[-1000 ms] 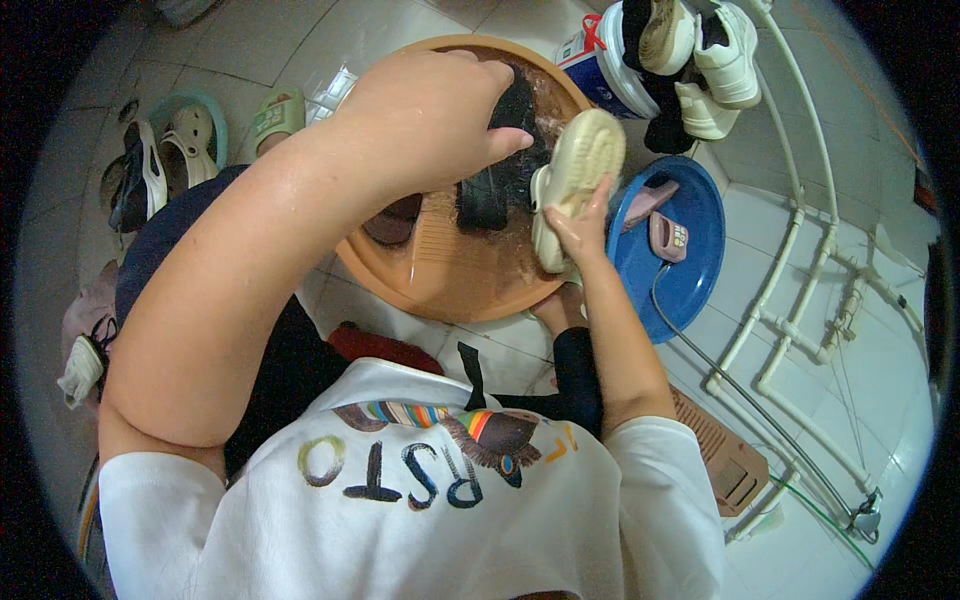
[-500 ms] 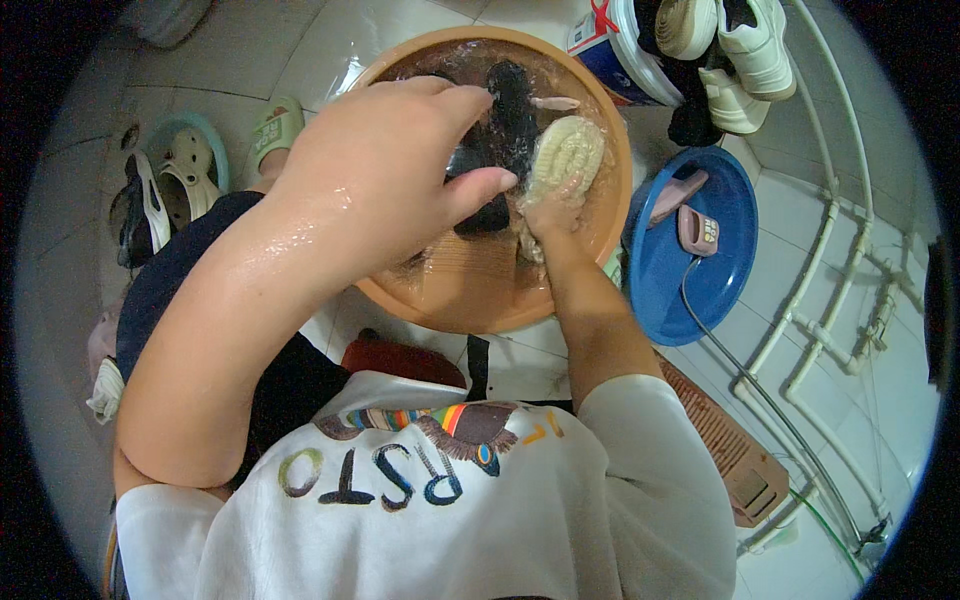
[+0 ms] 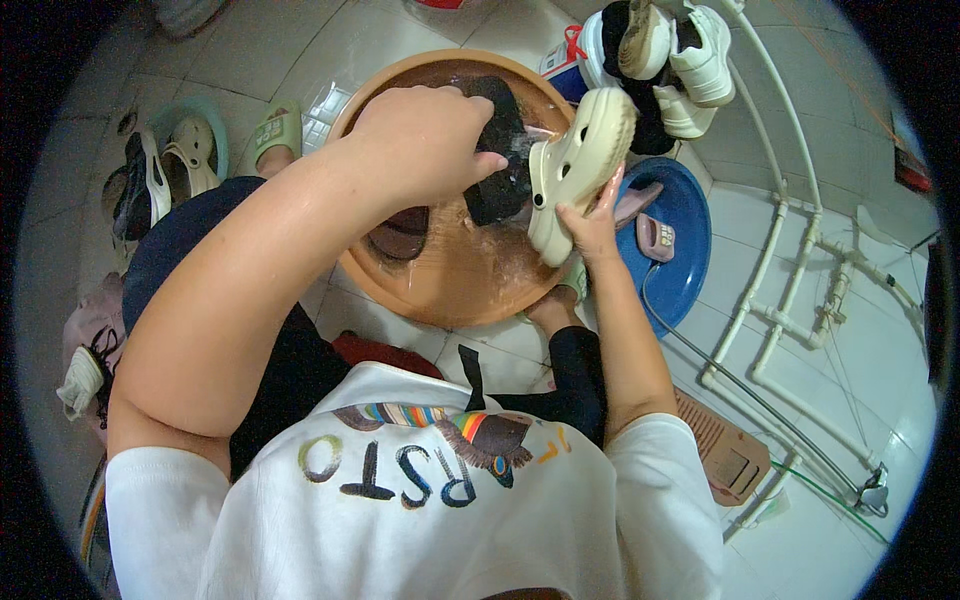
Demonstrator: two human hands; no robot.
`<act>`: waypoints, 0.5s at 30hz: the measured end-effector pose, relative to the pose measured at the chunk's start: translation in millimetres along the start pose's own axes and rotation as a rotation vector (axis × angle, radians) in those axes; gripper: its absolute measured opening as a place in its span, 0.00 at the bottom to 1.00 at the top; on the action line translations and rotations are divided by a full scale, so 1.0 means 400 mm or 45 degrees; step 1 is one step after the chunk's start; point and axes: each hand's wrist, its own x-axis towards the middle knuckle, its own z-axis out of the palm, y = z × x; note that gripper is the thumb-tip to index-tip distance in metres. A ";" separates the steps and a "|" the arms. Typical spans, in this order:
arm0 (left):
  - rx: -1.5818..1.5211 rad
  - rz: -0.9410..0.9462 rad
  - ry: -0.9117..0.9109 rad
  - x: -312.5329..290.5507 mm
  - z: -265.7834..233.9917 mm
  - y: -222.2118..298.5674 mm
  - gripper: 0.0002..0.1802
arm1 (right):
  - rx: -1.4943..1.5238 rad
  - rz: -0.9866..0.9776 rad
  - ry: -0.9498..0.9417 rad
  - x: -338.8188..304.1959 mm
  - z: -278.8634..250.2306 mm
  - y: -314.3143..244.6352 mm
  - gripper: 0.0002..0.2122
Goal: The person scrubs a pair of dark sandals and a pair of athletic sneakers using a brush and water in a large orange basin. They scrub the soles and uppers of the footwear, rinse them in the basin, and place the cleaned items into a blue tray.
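Clamps clog [image 3: 582, 150] in fingers of right hand [image 3: 597, 230], raised at a tilt above right side of basin [image 3: 455, 285]. Presents perforated upper toward camera. Extends left hand [image 3: 425, 140] across basin, overlapping left part of black item [image 3: 502, 195] in view, with thumb spread from curled fingers; cannot tell whether clamped on or touching anything. Note dark brown item [image 3: 400, 238] inside basin, below left forearm [image 3: 270, 250]. Note blue tub [image 3: 682, 295] just beside basin at right, containing pink handset [image 3: 655, 238] with hose [image 3: 742, 387]. Note white shoes [image 3: 703, 65] by bucket [image 3: 596, 55], beyond basin. Note ribbed board [image 3: 722, 450] at lower right.
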 end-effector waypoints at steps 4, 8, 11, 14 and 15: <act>-0.026 -0.007 -0.017 -0.003 -0.014 0.002 0.25 | 0.147 -0.137 0.047 0.005 -0.044 -0.193 0.55; 0.012 0.000 0.090 -0.006 -0.021 -0.006 0.26 | 0.175 -0.198 0.206 0.010 -0.053 -0.219 0.57; -0.035 -0.021 0.035 -0.007 -0.047 0.007 0.26 | -0.374 -0.143 0.130 0.016 -0.082 -0.227 0.55; -0.074 0.003 0.140 -0.012 -0.033 0.004 0.25 | -0.729 -0.027 0.261 -0.011 -0.113 -0.173 0.55; -0.086 0.016 0.130 -0.008 -0.032 0.006 0.25 | -0.858 0.009 0.346 -0.027 -0.142 -0.147 0.54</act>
